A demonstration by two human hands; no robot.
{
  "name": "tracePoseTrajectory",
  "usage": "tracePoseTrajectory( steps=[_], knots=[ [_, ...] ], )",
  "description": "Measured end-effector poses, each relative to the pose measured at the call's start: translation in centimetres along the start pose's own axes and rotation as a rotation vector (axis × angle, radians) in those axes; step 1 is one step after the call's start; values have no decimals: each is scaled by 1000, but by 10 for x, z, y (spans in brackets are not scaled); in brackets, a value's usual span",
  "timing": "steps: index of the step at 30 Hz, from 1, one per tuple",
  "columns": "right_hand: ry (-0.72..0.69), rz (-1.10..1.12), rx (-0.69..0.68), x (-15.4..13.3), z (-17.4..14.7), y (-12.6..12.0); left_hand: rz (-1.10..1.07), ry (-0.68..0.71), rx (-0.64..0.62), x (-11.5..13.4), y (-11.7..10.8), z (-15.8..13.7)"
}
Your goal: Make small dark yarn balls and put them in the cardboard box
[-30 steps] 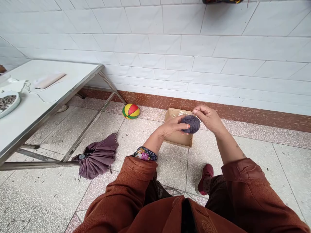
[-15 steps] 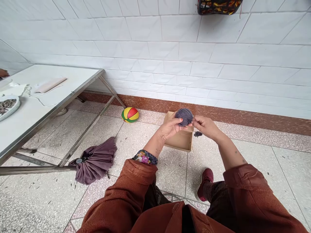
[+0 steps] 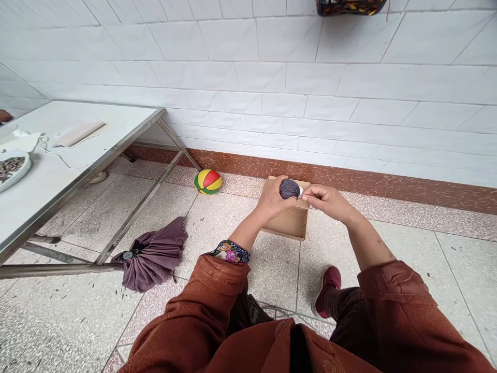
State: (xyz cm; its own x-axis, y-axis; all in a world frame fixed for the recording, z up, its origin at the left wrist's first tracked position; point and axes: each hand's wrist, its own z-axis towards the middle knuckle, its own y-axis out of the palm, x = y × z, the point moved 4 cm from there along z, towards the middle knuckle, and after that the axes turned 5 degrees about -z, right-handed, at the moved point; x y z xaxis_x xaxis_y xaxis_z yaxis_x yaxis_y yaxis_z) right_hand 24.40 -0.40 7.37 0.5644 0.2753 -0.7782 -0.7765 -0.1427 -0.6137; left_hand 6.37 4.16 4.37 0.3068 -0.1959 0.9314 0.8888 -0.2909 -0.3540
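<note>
My left hand (image 3: 271, 199) wraps round a ball of dark grey yarn (image 3: 289, 189), held above an open cardboard box on the floor. A small white patch (image 3: 301, 192) shows at the ball's right end. Close by on the right, my right hand (image 3: 328, 201) has thumb and forefinger pinched together at a thin strand of the yarn. The fingertips almost touch the ball. Below both hands, the cardboard box (image 3: 287, 224) stands partly covered by my left hand and wrist.
A metal-framed white table (image 3: 128, 115) at left bears a plate (image 3: 24, 170) of small dark bits and a pinkish folded item (image 3: 79, 133). A colourful ball (image 3: 208, 181) and a folded purple umbrella (image 3: 159, 259) lie on the floor. A dark patterned bag (image 3: 351, 6) hangs above.
My left hand has rolled over, so its back now faces up and the yarn ball is turned. The white patch has come into view; the dark tuft below my right hand is gone from sight.
</note>
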Motion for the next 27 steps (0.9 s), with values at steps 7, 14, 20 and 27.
tracePoseTrajectory(
  steps=[7,14,20,27],
  knots=[
    [84,35,99,3,4,9,72,-69,-212,-9,15,-5],
    [148,337,-46,2,1,20,155,-28,-227,-5,21,-8],
    [270,603,14,24,0,19,-25,-124,-316,-8,21,-10],
    [467,520,289,57,-2,6,-402,-153,-521,1,7,-20]
  ],
)
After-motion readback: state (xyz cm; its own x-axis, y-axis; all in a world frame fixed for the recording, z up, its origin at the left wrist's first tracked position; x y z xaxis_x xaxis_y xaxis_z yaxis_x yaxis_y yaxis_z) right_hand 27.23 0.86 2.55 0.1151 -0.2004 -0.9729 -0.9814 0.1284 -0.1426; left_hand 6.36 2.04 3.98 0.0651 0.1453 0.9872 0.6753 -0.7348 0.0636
